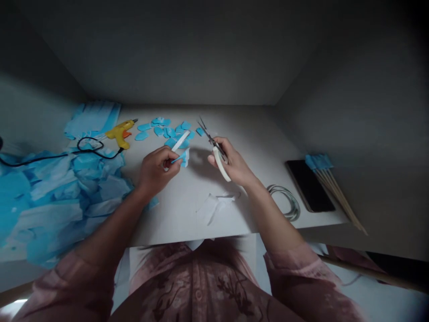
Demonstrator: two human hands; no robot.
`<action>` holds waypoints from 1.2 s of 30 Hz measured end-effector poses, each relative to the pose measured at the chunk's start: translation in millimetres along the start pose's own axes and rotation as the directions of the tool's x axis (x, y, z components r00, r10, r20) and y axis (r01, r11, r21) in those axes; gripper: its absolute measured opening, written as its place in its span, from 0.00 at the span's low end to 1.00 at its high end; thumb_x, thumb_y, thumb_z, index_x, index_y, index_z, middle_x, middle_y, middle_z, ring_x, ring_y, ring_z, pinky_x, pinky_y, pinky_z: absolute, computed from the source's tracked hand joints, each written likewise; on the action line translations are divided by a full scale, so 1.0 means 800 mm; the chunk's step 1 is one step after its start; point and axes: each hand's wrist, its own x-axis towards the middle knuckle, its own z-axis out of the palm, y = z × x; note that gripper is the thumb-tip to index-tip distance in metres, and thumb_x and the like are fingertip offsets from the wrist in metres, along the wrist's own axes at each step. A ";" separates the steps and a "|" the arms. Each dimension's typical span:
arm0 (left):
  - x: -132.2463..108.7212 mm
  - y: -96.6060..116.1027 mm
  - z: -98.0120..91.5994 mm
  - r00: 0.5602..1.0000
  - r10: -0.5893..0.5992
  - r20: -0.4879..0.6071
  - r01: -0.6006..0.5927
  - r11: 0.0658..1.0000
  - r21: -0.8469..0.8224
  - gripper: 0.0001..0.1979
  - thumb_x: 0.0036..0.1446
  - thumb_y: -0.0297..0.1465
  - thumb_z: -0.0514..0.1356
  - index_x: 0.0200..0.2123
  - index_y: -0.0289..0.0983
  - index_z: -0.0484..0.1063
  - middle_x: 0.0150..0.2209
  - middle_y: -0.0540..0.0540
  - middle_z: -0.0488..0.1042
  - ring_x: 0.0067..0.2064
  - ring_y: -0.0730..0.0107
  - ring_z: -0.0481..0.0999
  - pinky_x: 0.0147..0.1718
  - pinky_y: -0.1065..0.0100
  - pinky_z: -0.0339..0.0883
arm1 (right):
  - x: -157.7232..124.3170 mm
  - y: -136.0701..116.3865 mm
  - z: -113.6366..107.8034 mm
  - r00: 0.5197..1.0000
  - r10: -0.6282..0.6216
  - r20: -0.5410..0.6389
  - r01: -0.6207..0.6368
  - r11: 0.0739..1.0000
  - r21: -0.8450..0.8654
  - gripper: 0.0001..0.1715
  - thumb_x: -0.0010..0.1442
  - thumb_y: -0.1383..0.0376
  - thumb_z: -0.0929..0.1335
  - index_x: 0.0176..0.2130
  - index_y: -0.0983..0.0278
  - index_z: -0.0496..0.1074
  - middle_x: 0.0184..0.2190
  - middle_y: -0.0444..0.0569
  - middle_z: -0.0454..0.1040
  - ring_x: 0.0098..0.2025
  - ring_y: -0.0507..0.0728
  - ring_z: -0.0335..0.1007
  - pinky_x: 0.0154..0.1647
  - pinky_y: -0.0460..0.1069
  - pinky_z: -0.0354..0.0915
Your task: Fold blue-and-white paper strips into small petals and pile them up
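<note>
Far left: one heap of blue and white scraps, loose and overlapping, which I log as running to the table edge beside the left forearm. Behind it, one stack of blue-and-white sheets. Next, one yellow glue gun, nozzle pointing right, its black cord trailing left over the heap.

Left hand: fingertips pinched on one blue-and-white piece, which projects to the right of the thumb, on the side facing the other hand. A white strip slants up from the same grip; whether it joins the piece I cannot tell. Beyond this hand, a cluster of small blue cut pieces on the table.

Nearer the edge, between the forearms: one crumpled white scrap.

Scissors, white-handled, gripped in the right hand; I read the blades as slightly parted, pointing away from the body and a little left. They stand to the right of the pinched piece, not touching it; the hands are apart.

Right end: one coil beside the right forearm, one black phone lying flat, one bundle of blue-tipped sticks alongside.
</note>
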 end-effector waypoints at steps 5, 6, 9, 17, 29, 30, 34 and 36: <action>0.001 0.001 0.001 1.000 -0.001 -0.006 0.000 1.000 -0.015 0.07 0.56 0.31 0.61 0.25 0.39 0.69 0.23 0.53 0.67 0.24 0.75 0.64 0.27 0.71 0.60 | -0.002 0.000 0.007 0.999 0.036 0.037 -0.033 0.997 -0.073 0.35 0.54 0.45 0.75 0.54 0.58 0.68 0.42 0.46 0.75 0.39 0.55 0.66 0.43 0.51 0.61; 0.001 0.001 0.001 1.000 0.003 0.006 -0.002 1.000 -0.015 0.08 0.56 0.31 0.61 0.25 0.39 0.69 0.23 0.53 0.67 0.24 0.75 0.64 0.27 0.71 0.60 | -0.002 0.002 0.008 0.999 0.035 0.032 -0.033 0.997 -0.069 0.35 0.54 0.45 0.76 0.54 0.57 0.69 0.42 0.46 0.75 0.39 0.55 0.67 0.43 0.50 0.61; 0.001 0.001 0.000 0.997 0.039 0.070 -0.038 0.999 -0.011 0.07 0.56 0.30 0.61 0.26 0.39 0.70 0.24 0.52 0.69 0.25 0.75 0.67 0.27 0.71 0.61 | 0.001 0.005 0.010 0.998 0.042 0.039 -0.041 0.999 -0.024 0.33 0.54 0.46 0.76 0.53 0.57 0.69 0.38 0.44 0.73 0.36 0.54 0.65 0.40 0.50 0.60; -0.002 0.001 -0.006 0.941 0.289 0.175 -0.272 0.956 -0.111 0.05 0.58 0.26 0.62 0.29 0.39 0.72 0.25 0.53 0.71 0.26 0.76 0.70 0.27 0.73 0.62 | 0.008 0.016 0.005 0.990 0.017 0.142 -0.066 0.935 0.349 0.30 0.48 0.51 0.80 0.46 0.59 0.72 0.30 0.39 0.66 0.33 0.51 0.60 0.37 0.48 0.57; 0.000 0.002 -0.009 0.933 0.341 0.113 -0.329 0.937 -0.115 0.06 0.57 0.24 0.63 0.31 0.40 0.72 0.26 0.53 0.71 0.26 0.76 0.71 0.27 0.74 0.63 | 0.004 0.000 0.002 0.987 0.147 0.071 -0.163 0.881 0.444 0.33 0.41 0.54 0.82 0.45 0.63 0.78 0.23 0.36 0.64 0.24 0.47 0.53 0.25 0.46 0.49; 0.000 0.002 -0.008 0.935 0.335 0.114 -0.323 0.940 -0.108 0.06 0.57 0.24 0.64 0.30 0.39 0.72 0.25 0.53 0.71 0.26 0.76 0.70 0.26 0.74 0.62 | 0.004 -0.001 0.003 0.985 0.160 0.060 -0.170 0.881 0.443 0.34 0.41 0.54 0.82 0.46 0.63 0.78 0.23 0.36 0.64 0.24 0.46 0.53 0.25 0.46 0.49; 0.001 0.002 -0.009 0.948 0.303 0.099 -0.297 0.952 -0.076 0.07 0.56 0.23 0.64 0.28 0.39 0.72 0.23 0.55 0.68 0.24 0.78 0.67 0.24 0.75 0.59 | 0.005 -0.004 0.006 0.983 0.182 0.002 -0.165 0.887 0.432 0.37 0.38 0.52 0.82 0.45 0.66 0.79 0.22 0.35 0.64 0.24 0.46 0.52 0.25 0.45 0.49; 0.001 0.002 -0.009 0.965 0.249 0.078 -0.245 0.968 -0.054 0.07 0.54 0.24 0.63 0.26 0.39 0.71 0.22 0.55 0.67 0.22 0.79 0.65 0.23 0.75 0.57 | 0.005 -0.005 0.010 0.981 0.191 -0.031 -0.161 0.895 0.415 0.39 0.37 0.50 0.82 0.45 0.67 0.79 0.21 0.35 0.61 0.25 0.46 0.51 0.26 0.46 0.48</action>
